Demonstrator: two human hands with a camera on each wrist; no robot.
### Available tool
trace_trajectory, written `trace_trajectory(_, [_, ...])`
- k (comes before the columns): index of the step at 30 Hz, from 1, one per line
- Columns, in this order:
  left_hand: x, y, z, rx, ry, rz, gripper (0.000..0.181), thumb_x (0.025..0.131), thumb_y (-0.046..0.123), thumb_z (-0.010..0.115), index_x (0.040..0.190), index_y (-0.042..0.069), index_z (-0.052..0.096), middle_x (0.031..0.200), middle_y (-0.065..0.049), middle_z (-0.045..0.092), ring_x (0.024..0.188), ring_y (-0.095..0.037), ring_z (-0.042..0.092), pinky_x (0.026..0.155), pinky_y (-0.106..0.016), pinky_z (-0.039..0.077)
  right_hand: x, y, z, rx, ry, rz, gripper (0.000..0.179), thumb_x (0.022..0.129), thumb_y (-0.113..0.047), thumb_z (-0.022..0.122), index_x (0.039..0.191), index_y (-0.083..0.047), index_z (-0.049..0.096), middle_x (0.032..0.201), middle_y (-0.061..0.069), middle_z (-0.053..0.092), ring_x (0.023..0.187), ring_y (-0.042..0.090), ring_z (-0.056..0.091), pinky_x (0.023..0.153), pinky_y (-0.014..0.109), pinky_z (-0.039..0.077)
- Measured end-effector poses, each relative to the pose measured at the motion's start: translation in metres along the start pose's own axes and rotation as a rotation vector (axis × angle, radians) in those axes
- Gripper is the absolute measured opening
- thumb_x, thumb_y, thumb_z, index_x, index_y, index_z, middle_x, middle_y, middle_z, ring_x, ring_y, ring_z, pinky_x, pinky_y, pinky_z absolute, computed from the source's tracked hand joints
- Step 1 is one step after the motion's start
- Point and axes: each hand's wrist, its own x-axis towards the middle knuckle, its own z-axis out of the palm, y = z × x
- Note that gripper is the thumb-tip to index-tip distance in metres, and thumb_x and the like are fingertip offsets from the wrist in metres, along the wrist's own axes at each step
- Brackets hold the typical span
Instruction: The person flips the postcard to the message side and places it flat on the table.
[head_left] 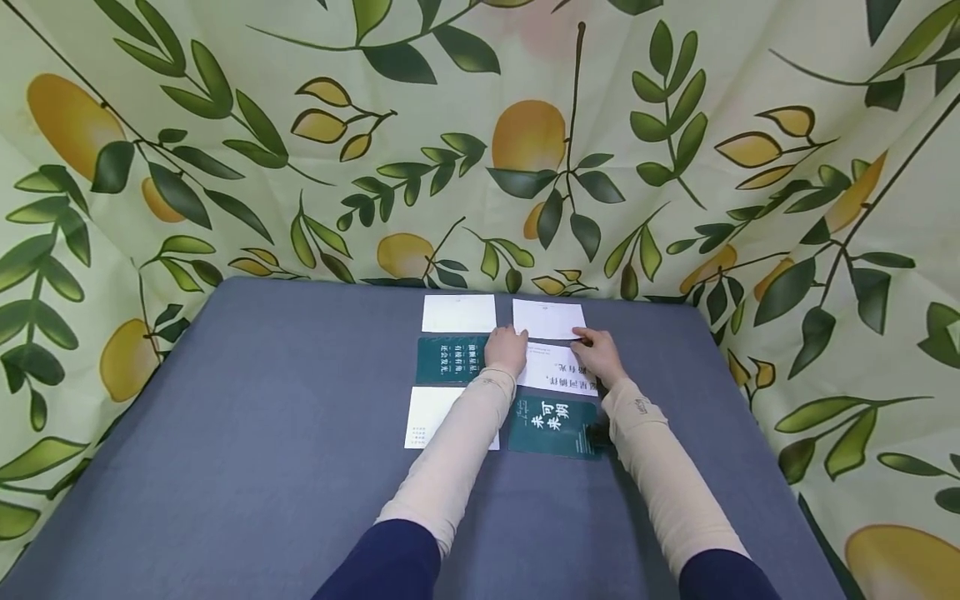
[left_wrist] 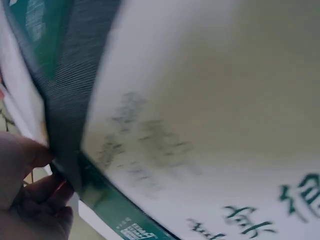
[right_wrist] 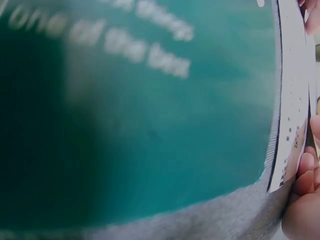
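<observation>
Two columns of printed cards lie on the grey-blue cloth. At the far end of the right column is a white card (head_left: 547, 315), set slightly askew. My left hand (head_left: 506, 350) pinches its near left corner, and my right hand (head_left: 598, 354) its near right corner. Under my wrists lies a white card with dark lettering (head_left: 551, 367), partly covered by the right hand. Nearest in that column is a green card with white lettering (head_left: 558, 421), which fills much of the right wrist view. Curled fingers (right_wrist: 306, 182) show at that view's right edge.
The left column holds a white card (head_left: 457, 314), a green card (head_left: 444, 360) and another white card (head_left: 431, 412), partly hidden by the left sleeve. A grey-blue cloth (head_left: 262, 450) covers the table. Behind it hangs a leaf-and-fruit curtain (head_left: 450, 183).
</observation>
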Motion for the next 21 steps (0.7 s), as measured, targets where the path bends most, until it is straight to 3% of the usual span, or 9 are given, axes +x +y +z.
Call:
trace_trajectory(3, [0.001, 0.001, 0.004, 0.045, 0.014, 0.02, 0.037, 0.099, 0.022, 0.038, 0.132, 0.019, 0.054, 0.129, -0.007, 0.058, 0.123, -0.021, 0.053, 0.112, -0.032, 0.033, -0.001, 0.0, -0.002, -0.024, -0.02, 0.004, 0.045, 0.095, -0.016, 0.047, 0.138, -0.005, 0.044, 0.123, 0.02, 0.042, 0.104, 0.028, 0.04, 0.091, 0.04, 0.037])
trace_trajectory(7, [0.003, 0.001, 0.007, 0.076, 0.008, 0.023, 0.038, 0.1, 0.021, 0.033, 0.133, 0.019, 0.053, 0.131, -0.004, 0.056, 0.126, -0.019, 0.048, 0.113, -0.031, 0.03, -0.001, -0.002, -0.004, -0.042, -0.039, 0.009, 0.045, 0.095, -0.018, 0.047, 0.138, -0.008, 0.045, 0.094, 0.014, 0.049, 0.073, 0.021, 0.042, 0.068, 0.031, 0.037])
trace_trajectory(9, [0.003, 0.001, 0.008, 0.063, 0.002, 0.02, 0.038, 0.1, 0.02, 0.032, 0.134, 0.019, 0.052, 0.133, -0.004, 0.053, 0.126, -0.019, 0.047, 0.113, -0.031, 0.029, -0.001, -0.003, -0.005, -0.03, -0.053, 0.011, 0.045, 0.095, -0.018, 0.048, 0.138, -0.009, 0.045, 0.079, 0.009, 0.047, 0.06, 0.018, 0.038, 0.06, 0.029, 0.035])
trace_trajectory(12, [0.001, 0.0, 0.01, 0.023, 0.004, 0.025, 0.038, 0.101, 0.019, 0.032, 0.134, 0.017, 0.051, 0.133, -0.006, 0.049, 0.125, -0.02, 0.046, 0.113, -0.032, 0.03, -0.003, -0.003, -0.006, -0.011, -0.065, 0.028, 0.045, 0.095, -0.019, 0.048, 0.139, -0.009, 0.044, 0.069, 0.003, 0.041, 0.052, 0.015, 0.034, 0.055, 0.028, 0.035])
trace_trajectory(18, [0.002, -0.006, 0.011, 0.011, 0.032, 0.074, 0.037, 0.1, 0.026, 0.039, 0.134, 0.015, 0.051, 0.129, -0.006, 0.052, 0.122, -0.021, 0.048, 0.111, -0.033, 0.033, -0.004, -0.006, -0.005, -0.025, -0.045, 0.022, 0.045, 0.094, -0.019, 0.047, 0.138, -0.008, 0.045, 0.068, 0.004, 0.038, 0.054, 0.017, 0.037, 0.057, 0.029, 0.037])
trace_trajectory(21, [0.004, -0.01, 0.011, 0.022, 0.043, 0.102, 0.037, 0.099, 0.03, 0.042, 0.131, 0.014, 0.053, 0.125, -0.007, 0.056, 0.119, -0.021, 0.052, 0.107, -0.032, 0.039, -0.004, -0.009, -0.004, -0.037, -0.032, 0.04, 0.045, 0.095, -0.021, 0.046, 0.138, -0.008, 0.045, 0.092, 0.014, 0.051, 0.077, 0.025, 0.049, 0.075, 0.037, 0.043])
